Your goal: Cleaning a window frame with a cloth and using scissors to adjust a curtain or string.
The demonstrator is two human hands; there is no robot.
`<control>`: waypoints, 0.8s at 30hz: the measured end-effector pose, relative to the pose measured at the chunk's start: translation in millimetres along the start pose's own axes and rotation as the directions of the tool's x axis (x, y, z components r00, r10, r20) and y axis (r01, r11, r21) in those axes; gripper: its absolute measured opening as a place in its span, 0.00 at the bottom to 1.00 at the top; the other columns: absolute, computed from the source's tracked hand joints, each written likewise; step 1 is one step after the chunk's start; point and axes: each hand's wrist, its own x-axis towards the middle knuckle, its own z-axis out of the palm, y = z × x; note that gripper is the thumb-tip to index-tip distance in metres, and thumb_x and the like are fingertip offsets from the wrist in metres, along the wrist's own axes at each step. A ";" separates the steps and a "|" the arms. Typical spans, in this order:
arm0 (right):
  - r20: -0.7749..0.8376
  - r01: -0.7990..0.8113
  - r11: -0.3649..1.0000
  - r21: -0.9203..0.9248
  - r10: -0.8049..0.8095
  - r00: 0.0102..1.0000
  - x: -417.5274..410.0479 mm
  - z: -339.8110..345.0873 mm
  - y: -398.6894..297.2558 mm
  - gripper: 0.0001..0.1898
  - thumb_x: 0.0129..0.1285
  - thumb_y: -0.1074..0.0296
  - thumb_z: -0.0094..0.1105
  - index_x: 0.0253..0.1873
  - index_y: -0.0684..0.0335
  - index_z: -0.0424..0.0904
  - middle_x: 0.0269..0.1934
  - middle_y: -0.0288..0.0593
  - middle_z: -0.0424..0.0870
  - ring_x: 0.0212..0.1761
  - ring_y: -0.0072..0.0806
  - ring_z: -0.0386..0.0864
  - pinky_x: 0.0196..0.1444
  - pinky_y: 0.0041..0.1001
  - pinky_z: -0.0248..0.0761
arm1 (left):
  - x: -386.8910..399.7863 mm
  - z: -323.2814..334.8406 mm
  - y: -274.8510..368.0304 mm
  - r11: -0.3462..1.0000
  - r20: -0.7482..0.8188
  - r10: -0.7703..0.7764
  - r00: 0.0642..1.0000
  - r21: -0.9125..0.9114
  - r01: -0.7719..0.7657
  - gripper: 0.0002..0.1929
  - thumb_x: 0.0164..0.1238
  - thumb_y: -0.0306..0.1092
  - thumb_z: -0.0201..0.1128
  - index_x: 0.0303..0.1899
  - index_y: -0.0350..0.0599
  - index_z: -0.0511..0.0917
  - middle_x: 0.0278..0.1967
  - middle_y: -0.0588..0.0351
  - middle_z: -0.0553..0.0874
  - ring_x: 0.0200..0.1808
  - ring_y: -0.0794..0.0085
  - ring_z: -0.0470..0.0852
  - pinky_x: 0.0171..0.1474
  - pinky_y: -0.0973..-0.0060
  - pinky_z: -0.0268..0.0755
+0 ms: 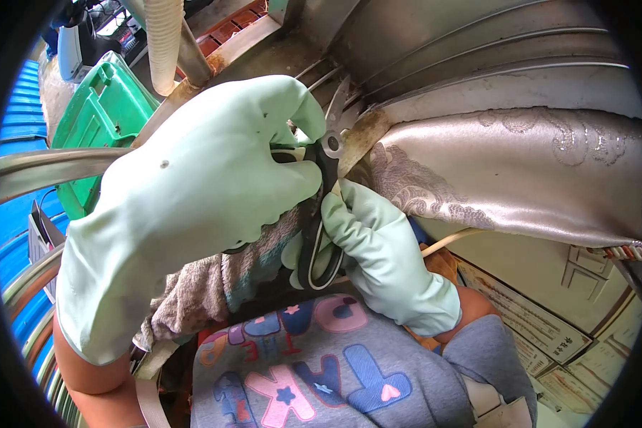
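My left hand (192,176), in a pale green rubber glove, is curled around a black and cream handle part of a pair of scissors (330,141). One metal blade points up and away from me. My right hand (390,251), gloved alike, grips the scissors' lower black loop, its fingertips showing behind the loop. A small yellowish bit shows by my right thumb. Just beyond the pivot, a brownish flat piece (365,140) lies against the metal; whether the blades touch it cannot be told. Below my left hand a fluffy grey-brown cloth (203,283) is bunched.
A stainless steel trough wall (487,48) rises ahead. Patterned silvery fabric (513,160) drapes along its right edge. Left are a metal rail (59,167), a green plastic crate (107,107) and a blue corrugated surface (21,115). A ribbed hose (163,43) hangs at the top.
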 end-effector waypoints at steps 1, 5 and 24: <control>0.005 -0.009 1.000 0.021 0.009 1.000 0.6 2.9 0.3 0.22 0.79 0.52 0.51 0.61 0.67 0.71 0.39 0.50 0.88 0.34 0.33 0.89 0.38 0.27 0.84 | -1.0 -2.2 0.3 1.000 -0.002 -0.001 1.000 -0.002 0.001 0.14 0.58 0.23 0.70 0.45 0.37 0.80 0.39 0.60 0.85 0.43 0.78 0.82 0.49 0.77 0.76; 0.018 -0.037 0.996 0.083 0.035 0.999 -0.1 7.1 1.1 0.20 0.79 0.55 0.53 0.59 0.68 0.69 0.41 0.54 0.88 0.38 0.36 0.89 0.41 0.30 0.85 | -1.5 -21.7 9.3 0.998 0.062 -0.008 0.998 0.063 0.004 0.13 0.56 0.23 0.70 0.45 0.37 0.81 0.38 0.61 0.85 0.42 0.80 0.82 0.47 0.78 0.75; 0.065 -0.078 0.997 -0.002 0.078 0.995 3.9 9.6 -6.8 0.27 0.78 0.48 0.51 0.69 0.65 0.67 0.44 0.53 0.88 0.40 0.37 0.89 0.44 0.31 0.83 | 3.3 -28.1 2.3 0.983 0.072 0.130 0.989 0.124 -0.139 0.11 0.55 0.22 0.69 0.41 0.36 0.80 0.34 0.58 0.84 0.36 0.81 0.80 0.39 0.78 0.74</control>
